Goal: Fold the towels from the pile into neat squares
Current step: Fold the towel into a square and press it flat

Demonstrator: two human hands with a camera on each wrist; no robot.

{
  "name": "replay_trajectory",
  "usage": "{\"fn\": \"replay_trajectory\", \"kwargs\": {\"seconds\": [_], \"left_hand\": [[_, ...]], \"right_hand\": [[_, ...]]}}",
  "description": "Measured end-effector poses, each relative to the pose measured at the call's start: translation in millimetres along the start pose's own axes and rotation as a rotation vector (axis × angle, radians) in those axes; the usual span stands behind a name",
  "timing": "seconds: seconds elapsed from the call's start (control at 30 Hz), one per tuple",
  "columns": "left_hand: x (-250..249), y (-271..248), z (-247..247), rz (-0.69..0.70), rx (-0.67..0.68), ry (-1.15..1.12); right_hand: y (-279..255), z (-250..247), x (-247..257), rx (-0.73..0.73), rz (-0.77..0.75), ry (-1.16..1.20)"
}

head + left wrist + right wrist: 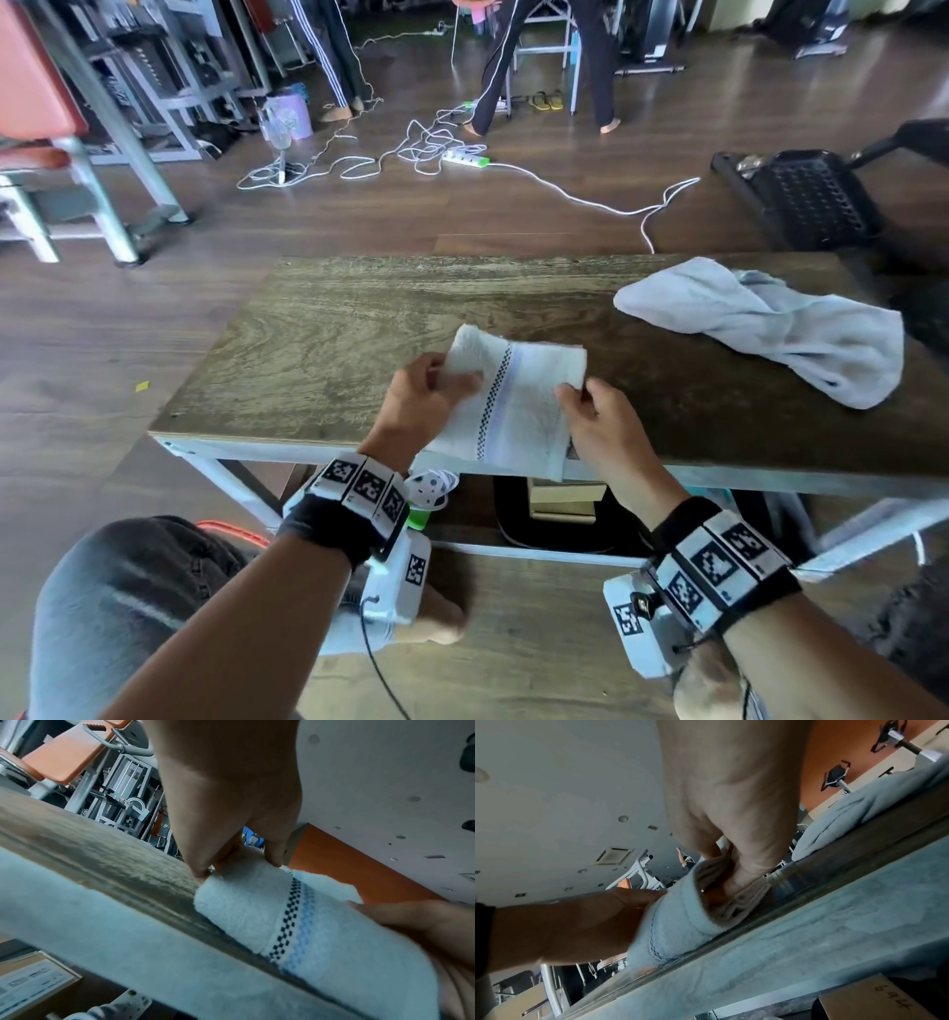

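A white towel (pixel 518 406) with a black checkered line and a pale blue stripe lies folded at the near edge of the wooden table (pixel 318 349), its near end hanging slightly over the edge. My left hand (pixel 431 385) pinches its far left corner, lifted and curled over. My right hand (pixel 585 401) pinches the right edge near the far corner. The left wrist view shows my left hand's fingers (pixel 272 850) curled on the rolled towel (pixel 246 902). In the right wrist view, the right hand's fingers (pixel 746 866) grip the layered edge of the towel (pixel 680 923).
A crumpled white towel (pixel 770 324) lies at the table's far right. A black perforated chair (pixel 806 195) stands beyond it. White cables and a power strip (pixel 464 159) lie on the floor, where two people's legs stand. Boxes sit under the table.
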State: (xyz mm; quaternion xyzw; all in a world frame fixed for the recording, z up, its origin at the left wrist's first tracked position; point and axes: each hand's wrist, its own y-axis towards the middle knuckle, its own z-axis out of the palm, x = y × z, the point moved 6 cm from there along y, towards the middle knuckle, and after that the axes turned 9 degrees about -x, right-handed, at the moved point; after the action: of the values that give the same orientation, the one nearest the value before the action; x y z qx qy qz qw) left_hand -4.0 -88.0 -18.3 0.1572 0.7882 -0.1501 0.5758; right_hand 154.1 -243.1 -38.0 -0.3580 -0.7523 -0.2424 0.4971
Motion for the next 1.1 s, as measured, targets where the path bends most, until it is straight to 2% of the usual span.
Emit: {"fn": "replay_trajectory", "kwargs": {"seconds": [0.07,0.13,0.2,0.27,0.33,0.4,0.5,0.57,0.67,0.77,0.87,1.0,1.1], "left_hand": [[-4.2,14.0,5.7,-0.028,-0.025,0.038],[-0.7,25.0,13.6,-0.061,0.009,0.206],[3.7,29.4,22.0,-0.088,0.079,0.366],[3.8,34.8,25.2,-0.080,0.091,0.412],[-1.4,40.8,23.9,0.000,0.051,0.441],[-12.6,44.5,17.7,0.164,-0.081,0.532],[-21.4,39.5,10.8,0.376,-0.264,0.740],[-18.4,34.1,14.3,0.430,-0.213,0.735],[-6.0,20.6,22.1,0.414,-0.030,0.751],[-1.5,4.0,25.4,0.474,0.025,0.895],[9.1,-7.4,28.8,0.472,0.157,1.009],[12.1,-16.8,29.2,0.490,0.202,0.982],[6.3,-24.6,30.6,0.554,0.168,0.886]], "right_hand": [[7.3,-3.4,-1.3,-0.057,-0.010,0.010],[13.7,-7.1,-1.6,-0.071,-0.050,-0.049],[18.4,-8.8,-1.8,-0.015,-0.093,-0.230],[20.4,-4.5,-4.8,0.095,-0.073,-0.338],[20.8,1.6,-8.6,0.152,-0.074,-0.404],[19.9,4.6,-8.1,0.135,-0.121,-0.446],[15.4,7.9,-5.8,0.163,-0.162,-0.386],[13.1,8.6,-3.2,0.167,-0.220,-0.376],[11.2,9.3,0.4,0.166,-0.285,-0.361],[9.0,10.9,-0.6,0.177,-0.328,-0.346],[5.3,11.1,-0.3,0.183,-0.350,-0.338],[0.1,12.8,-0.9,0.246,-0.327,-0.344],[-4.2,11.9,-1.7,0.276,-0.327,-0.365]]}}
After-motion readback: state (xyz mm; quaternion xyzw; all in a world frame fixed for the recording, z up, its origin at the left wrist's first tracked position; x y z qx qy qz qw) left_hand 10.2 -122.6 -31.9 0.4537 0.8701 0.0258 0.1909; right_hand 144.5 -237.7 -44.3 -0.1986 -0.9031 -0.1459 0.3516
